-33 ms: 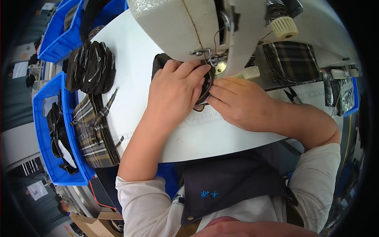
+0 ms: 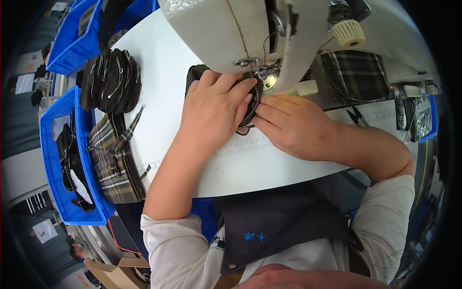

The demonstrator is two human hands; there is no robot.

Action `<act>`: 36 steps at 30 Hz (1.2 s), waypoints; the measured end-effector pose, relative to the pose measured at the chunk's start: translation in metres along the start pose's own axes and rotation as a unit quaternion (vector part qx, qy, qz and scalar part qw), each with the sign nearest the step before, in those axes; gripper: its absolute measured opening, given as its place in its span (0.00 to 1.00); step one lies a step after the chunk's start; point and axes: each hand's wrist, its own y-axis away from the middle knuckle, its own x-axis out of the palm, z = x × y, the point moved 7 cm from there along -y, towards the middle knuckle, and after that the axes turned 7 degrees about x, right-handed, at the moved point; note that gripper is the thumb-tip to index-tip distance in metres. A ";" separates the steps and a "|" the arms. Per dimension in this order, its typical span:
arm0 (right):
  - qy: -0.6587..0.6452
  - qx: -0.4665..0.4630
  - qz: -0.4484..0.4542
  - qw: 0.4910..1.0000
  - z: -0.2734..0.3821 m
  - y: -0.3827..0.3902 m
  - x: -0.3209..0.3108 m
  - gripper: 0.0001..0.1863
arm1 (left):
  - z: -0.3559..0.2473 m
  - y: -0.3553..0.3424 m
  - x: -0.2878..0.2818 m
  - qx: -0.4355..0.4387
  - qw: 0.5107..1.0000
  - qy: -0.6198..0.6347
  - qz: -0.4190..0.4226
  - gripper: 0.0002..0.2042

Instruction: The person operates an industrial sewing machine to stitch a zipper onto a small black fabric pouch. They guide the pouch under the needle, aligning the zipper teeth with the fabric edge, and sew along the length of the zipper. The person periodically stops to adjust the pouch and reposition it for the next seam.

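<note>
A dark zippered fabric piece (image 2: pixel 248 115) lies under the needle area of a white sewing machine (image 2: pixel 216 29), its metal zipper teeth curving toward me. My left hand (image 2: pixel 211 108) covers much of it, fingers bent, with thumb and fingertips gripping the cloth beside the zipper. From the right, my right hand (image 2: pixel 301 127) pinches the zipper's outer edge between thumb and fingers. Both sets of fingertips are close to the presser foot (image 2: pixel 261 72). Part of the fabric is hidden beneath my left hand.
Dark pouches (image 2: pixel 110 82) are stacked on the table's left, above plaid fabric pieces (image 2: pixel 113 164). A blue bin (image 2: pixel 98 192) stands beside them. At the right lie plaid panels (image 2: pixel 358 77) and small black scissors (image 2: pixel 357 117). A ruler scale (image 2: pixel 240 149) runs along the white tabletop.
</note>
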 end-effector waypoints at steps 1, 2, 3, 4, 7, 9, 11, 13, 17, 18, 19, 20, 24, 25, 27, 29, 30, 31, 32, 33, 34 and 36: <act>0.000 0.003 0.005 1.000 0.000 0.000 -0.001 0.13 | 0.001 -0.002 -0.001 0.001 1.000 -0.013 -0.005 0.11; 0.006 -0.001 -0.009 1.000 0.000 0.000 -0.002 0.13 | 0.002 -0.003 -0.002 0.003 1.000 -0.027 -0.010 0.10; 0.013 -0.005 -0.023 1.000 0.001 0.001 -0.002 0.13 | 0.005 -0.002 -0.002 -0.003 1.000 -0.022 -0.007 0.09; 0.020 -0.007 -0.040 0.999 0.001 0.001 -0.002 0.13 | 0.009 -0.001 -0.002 -0.008 1.000 -0.018 -0.002 0.09; 0.010 -0.001 -0.033 0.999 0.000 0.002 -0.003 0.13 | 0.009 0.001 -0.010 0.032 0.999 -0.007 -0.033 0.11; 0.016 -0.002 -0.031 0.999 -0.001 0.004 -0.003 0.13 | 0.004 0.002 -0.014 0.070 0.996 0.015 -0.055 0.13; 0.016 0.000 -0.032 0.999 -0.002 0.006 -0.002 0.12 | -0.003 0.001 -0.017 0.102 0.991 0.051 -0.064 0.14; 0.010 0.006 -0.036 0.999 -0.003 0.007 0.000 0.10 | -0.012 -0.001 -0.016 0.133 0.987 0.062 -0.057 0.18; 0.025 0.005 -0.010 1.000 -0.002 0.008 0.005 0.09 | -0.017 0.008 -0.006 0.114 0.991 0.067 -0.038 0.16; 0.030 0.005 -0.009 0.999 -0.002 0.009 0.006 0.09 | -0.018 0.007 -0.007 0.110 0.990 0.075 -0.044 0.16; 0.036 0.003 -0.009 0.999 -0.001 0.008 0.007 0.09 | -0.017 0.006 -0.009 0.104 0.990 0.080 -0.051 0.17; 0.043 0.001 -0.012 0.999 -0.001 0.008 0.006 0.09 | -0.013 0.007 -0.008 0.084 0.991 0.096 -0.039 0.18; 0.065 -0.008 -0.008 0.998 0.000 0.008 0.006 0.10 | 0.014 0.015 -0.003 0.035 0.997 0.062 -0.021 0.19; 0.070 -0.010 -0.004 0.998 0.000 0.009 0.006 0.10 | 0.018 0.014 -0.005 0.034 0.999 0.029 -0.023 0.19; 0.042 -0.003 0.023 0.999 -0.001 0.009 0.007 0.14 | 0.020 0.015 -0.005 -0.019 0.994 0.102 0.034 0.11; 0.032 0.001 0.021 0.999 -0.002 0.008 0.008 0.15 | 0.015 0.014 -0.010 -0.036 0.982 0.180 0.054 0.09; 0.037 0.001 0.005 0.999 -0.002 0.008 0.008 0.13 | 0.012 0.014 -0.010 -0.023 0.981 0.178 0.069 0.09; 0.041 0.000 -0.010 0.999 -0.002 0.008 0.008 0.11 | 0.010 0.014 -0.010 -0.010 0.981 0.176 0.084 0.10; 0.032 0.005 -0.017 0.999 -0.002 0.008 0.006 0.12 | 0.008 0.015 -0.009 0.003 0.980 0.174 0.100 0.11; 0.023 0.010 -0.024 0.999 -0.003 0.007 0.005 0.12 | 0.012 0.015 -0.008 -0.003 0.974 0.203 0.100 0.12; 0.013 0.013 -0.032 0.999 -0.002 0.006 0.004 0.13 | 0.018 0.016 -0.006 -0.010 0.968 0.229 0.099 0.12; 0.042 -0.003 -0.028 0.999 0.001 0.008 0.005 0.14 | 0.029 0.021 -0.001 -0.039 0.952 0.295 0.076 0.13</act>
